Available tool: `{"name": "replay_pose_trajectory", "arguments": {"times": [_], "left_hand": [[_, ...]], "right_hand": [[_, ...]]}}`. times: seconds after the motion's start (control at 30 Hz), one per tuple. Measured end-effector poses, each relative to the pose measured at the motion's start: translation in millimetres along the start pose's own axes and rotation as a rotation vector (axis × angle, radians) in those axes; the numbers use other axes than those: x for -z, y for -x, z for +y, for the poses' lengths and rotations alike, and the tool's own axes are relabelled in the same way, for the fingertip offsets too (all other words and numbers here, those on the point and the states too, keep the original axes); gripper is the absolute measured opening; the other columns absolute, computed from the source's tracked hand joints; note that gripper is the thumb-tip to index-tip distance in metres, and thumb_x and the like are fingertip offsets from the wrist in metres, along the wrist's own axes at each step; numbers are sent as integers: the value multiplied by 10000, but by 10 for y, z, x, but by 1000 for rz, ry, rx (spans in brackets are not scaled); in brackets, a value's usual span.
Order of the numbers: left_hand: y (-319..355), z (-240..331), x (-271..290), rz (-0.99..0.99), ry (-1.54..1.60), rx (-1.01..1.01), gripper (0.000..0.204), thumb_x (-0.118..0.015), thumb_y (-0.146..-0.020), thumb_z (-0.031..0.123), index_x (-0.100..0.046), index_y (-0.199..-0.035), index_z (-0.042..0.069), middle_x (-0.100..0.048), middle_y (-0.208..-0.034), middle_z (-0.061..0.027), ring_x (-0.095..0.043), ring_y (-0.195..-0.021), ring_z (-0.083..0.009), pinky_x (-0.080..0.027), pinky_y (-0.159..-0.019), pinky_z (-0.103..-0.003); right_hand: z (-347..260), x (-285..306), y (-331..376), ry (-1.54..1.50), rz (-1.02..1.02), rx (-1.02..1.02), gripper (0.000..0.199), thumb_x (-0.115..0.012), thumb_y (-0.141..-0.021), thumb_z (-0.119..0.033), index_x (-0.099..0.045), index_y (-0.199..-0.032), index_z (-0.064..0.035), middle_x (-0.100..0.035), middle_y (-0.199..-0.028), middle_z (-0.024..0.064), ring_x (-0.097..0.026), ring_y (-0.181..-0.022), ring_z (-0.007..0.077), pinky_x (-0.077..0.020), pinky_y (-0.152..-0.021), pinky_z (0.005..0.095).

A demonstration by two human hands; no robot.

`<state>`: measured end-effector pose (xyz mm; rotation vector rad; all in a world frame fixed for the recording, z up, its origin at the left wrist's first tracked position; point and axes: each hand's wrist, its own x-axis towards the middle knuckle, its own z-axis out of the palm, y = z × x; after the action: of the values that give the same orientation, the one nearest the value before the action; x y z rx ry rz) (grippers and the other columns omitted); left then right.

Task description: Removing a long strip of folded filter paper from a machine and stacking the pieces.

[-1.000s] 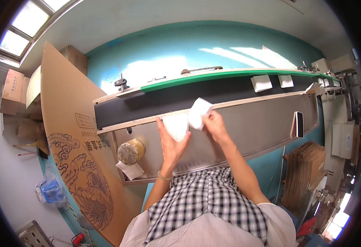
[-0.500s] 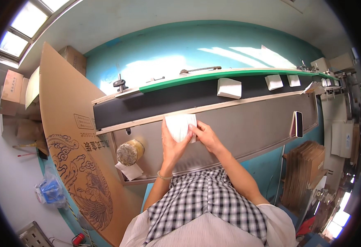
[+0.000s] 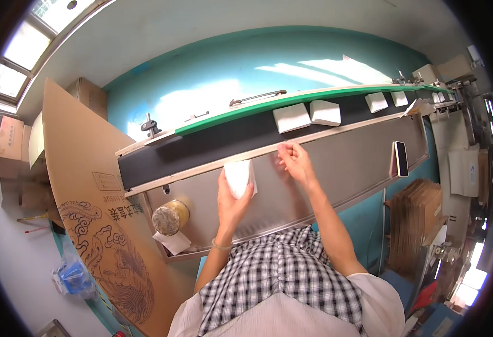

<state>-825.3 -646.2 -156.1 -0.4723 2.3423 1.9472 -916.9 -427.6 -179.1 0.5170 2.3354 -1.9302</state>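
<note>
My left hand (image 3: 232, 200) is wrapped round a stack of folded white paper tissues (image 3: 238, 178), held above the grey metal table and just short of the belt's wooden rail. To the right, my right hand (image 3: 297, 164) hovers by that rail, its fingers loosely bent and apart, with nothing visible in them. Beyond it, a tissue stack (image 3: 291, 118) lies on the black conveyor belt (image 3: 201, 139), close beside a second stack (image 3: 325, 113). Farther right along the belt sit two more stacks, one (image 3: 376, 103) ahead of the other (image 3: 400, 99).
A large printed cardboard sheet (image 3: 89, 185) stands at the left. On the metal table (image 3: 336, 163) are a round yellowish container (image 3: 170, 217), a crumpled white paper (image 3: 173, 242) and, at the right end, a phone (image 3: 400, 159). Flattened cartons (image 3: 415, 224) lean at the lower right.
My right hand has left the held stack and moved right, to the belt's edge. Another tissue stack now lies on the belt. My left hand keeps its stack; the view has shifted slightly.
</note>
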Motion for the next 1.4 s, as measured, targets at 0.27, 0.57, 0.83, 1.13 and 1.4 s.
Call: {"name": "replay_pose_trajectory", "arguments": {"times": [0.27, 0.57, 0.83, 1.13, 1.4], "left_hand": [[-3, 57, -146, -46, -93, -60, 782, -771, -853, 237, -359, -1481, 17, -560, -1361, -204, -566, -1251, -315, -462, -1034, -415], [60, 6, -197, -87, 214, -35, 744, -715, -912, 182, -303, -1506, 9, -554, -1353, -193, -556, -1249, -259, -501, -987, -377], [81, -89, -124, -106, 208, 70, 745, -726, -905, 180, -314, -1501, 7, -529, -1386, -182, -539, -1266, -259, -465, -1032, -373], [64, -99, -433, -166, 290, 13, 619, -588, -993, 149, -320, -1537, 20, -507, -1435, -166, -507, -1308, -238, -422, -1073, -354], [46, 201, -644, -155, 104, 32, 499, -575, -975, 95, -435, -1447, 18, -568, -1353, -133, -525, -1267, -200, -455, -1029, -346]], "right_hand": [[-150, -205, 434, 259, -372, 56, 461, -697, -943, -418, -665, -1104, 13, -720, -894, 103, -667, -768, 159, -533, -672, 307], [-82, -488, 666, -231, -344, -269, 424, -642, -989, -376, -628, -1206, -12, -680, -1071, 57, -631, -903, 104, -515, -713, 250], [80, -152, 392, -240, -378, -290, 321, -642, -936, -88, -592, -1228, 34, -705, -1029, 81, -681, -820, 136, -566, -665, 271], [36, -359, 632, 74, -276, 57, 430, -662, -984, -320, -586, -1240, 17, -676, -1083, 108, -640, -976, 159, -529, -830, 312], [40, 54, 468, -138, -438, -251, 359, -669, -954, -184, -605, -1228, 39, -689, -1070, 99, -647, -993, 155, -531, -852, 315]]}}
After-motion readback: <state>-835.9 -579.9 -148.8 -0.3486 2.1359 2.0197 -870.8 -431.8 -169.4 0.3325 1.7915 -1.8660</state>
